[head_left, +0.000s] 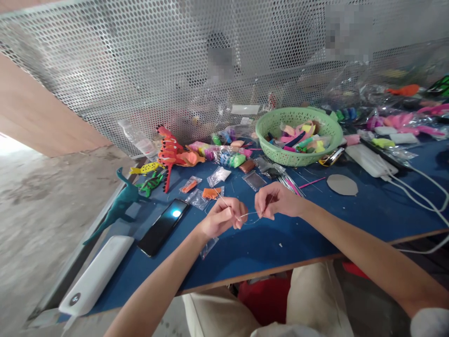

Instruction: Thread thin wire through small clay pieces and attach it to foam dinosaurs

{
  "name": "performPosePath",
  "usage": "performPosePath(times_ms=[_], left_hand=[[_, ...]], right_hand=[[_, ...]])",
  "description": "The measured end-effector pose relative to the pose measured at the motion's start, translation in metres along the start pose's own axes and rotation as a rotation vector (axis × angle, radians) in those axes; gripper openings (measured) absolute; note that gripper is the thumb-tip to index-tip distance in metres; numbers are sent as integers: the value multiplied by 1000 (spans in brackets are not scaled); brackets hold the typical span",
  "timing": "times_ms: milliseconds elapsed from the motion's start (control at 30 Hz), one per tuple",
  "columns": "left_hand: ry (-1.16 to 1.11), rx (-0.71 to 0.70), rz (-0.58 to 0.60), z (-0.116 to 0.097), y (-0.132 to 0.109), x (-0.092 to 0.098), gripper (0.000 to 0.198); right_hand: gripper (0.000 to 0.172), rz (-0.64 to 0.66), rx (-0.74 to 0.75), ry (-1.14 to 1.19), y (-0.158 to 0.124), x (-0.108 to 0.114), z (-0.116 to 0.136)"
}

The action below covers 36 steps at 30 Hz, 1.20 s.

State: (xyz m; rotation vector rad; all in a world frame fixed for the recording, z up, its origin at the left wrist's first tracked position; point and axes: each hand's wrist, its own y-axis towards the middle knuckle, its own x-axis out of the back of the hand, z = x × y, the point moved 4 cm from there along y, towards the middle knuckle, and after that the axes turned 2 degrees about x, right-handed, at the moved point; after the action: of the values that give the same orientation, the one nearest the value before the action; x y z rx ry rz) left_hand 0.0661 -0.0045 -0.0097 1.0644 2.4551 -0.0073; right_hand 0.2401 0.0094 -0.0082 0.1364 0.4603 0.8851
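Above the blue table, my left hand (224,216) pinches a thin, pale wire or thread. My right hand (275,201) is closed on the same thin strand a little to the right. Between the two hands the strand (251,214) spans a short gap, with a curved loop hanging just below. Another thin end sticks up and left from my left fingers. Small clear packets, one with an orange piece (212,193) and one with white material (219,175), lie just beyond my hands.
A green basket (298,157) of colourful pieces stands behind. Left are a phone (163,227), a white power bank (98,274), a teal dinosaur (121,201) and a red-orange figure (171,152). Right lie a grey disc (342,185), white cables and bagged items. Perforated metal mesh (157,70) rises behind.
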Motion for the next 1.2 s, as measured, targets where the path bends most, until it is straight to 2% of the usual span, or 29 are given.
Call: performPosePath(times_ms=[133, 267, 467, 600, 733, 1000, 1100, 1200], left_hand=[[13, -54, -135, -5, 3, 1, 44], [34, -102, -214, -8, 6, 0, 39], [52, -233, -457, -12, 9, 6, 23], [89, -269, -538, -15, 9, 6, 22], [87, -208, -604, -15, 9, 8, 18], [-77, 64, -697, 2, 13, 24, 38], [8, 59, -774, 10, 10, 33, 41], [154, 19, -898, 11, 4, 43, 52]], right_hand=[[14, -38, 120, 41, 2, 3, 1], [8, -67, 152, -3, 4, 2, 1], [11, -439, 238, -204, 5, 8, 5], [14, -536, 212, -304, 4, 6, 7], [15, -553, 183, -337, 5, 5, 8], [19, -593, 191, -277, 5, 14, 6], [17, -616, 225, -242, 5, 16, 7], [16, -730, 264, -230, 3, 23, 11]])
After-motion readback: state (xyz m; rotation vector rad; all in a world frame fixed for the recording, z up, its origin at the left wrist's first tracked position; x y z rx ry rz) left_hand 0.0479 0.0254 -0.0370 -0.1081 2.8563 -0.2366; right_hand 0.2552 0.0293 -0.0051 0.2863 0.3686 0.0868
